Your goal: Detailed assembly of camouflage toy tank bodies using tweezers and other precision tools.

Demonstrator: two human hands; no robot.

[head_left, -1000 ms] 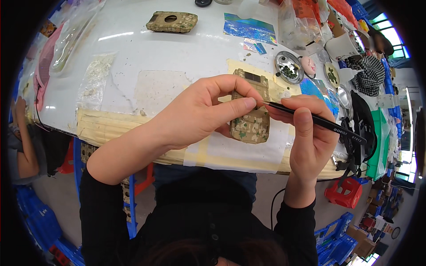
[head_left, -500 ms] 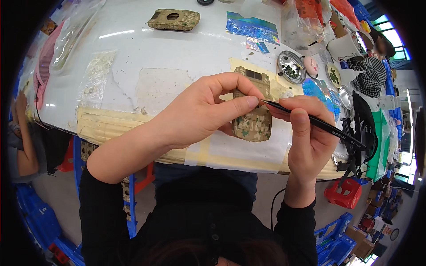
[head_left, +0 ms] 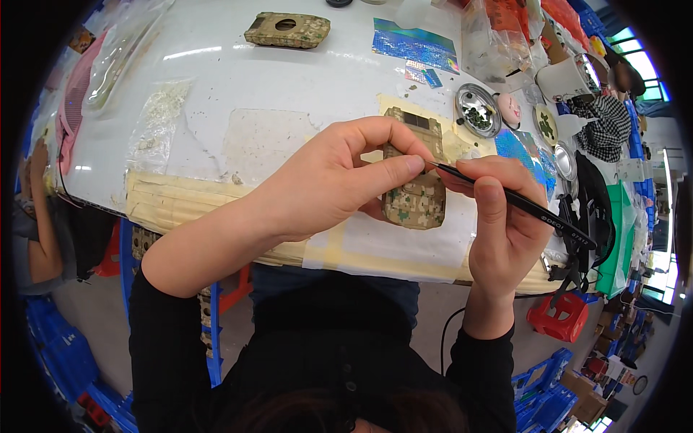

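Observation:
My left hand (head_left: 343, 169) reaches over a model tank hull (head_left: 415, 195) in brown and green camouflage. Its thumb and forefinger are pinched together, and whatever sits between them is too small or hidden to name. My right hand (head_left: 505, 220) grips a slim black tool with a fine point (head_left: 530, 206), slanting up to the left. The tool's tip meets the pinched fingertips of the left hand, above the hull's right side. Part of the hull's middle is covered by my fingers. I cannot tell exactly what kind of tool it is.
Another camouflage hull (head_left: 289, 30) with a round hole lies at the far side. On the right are a metal dish (head_left: 478, 110) with dark green bits and shiny blue sheets (head_left: 415, 45). A red stool (head_left: 559, 316) stands below; another person's arm (head_left: 42, 216) shows at left.
Both hands keep their hold, with the tool's tip still at the left fingertips. The table and the things on it appear shifted slightly to the right in view.

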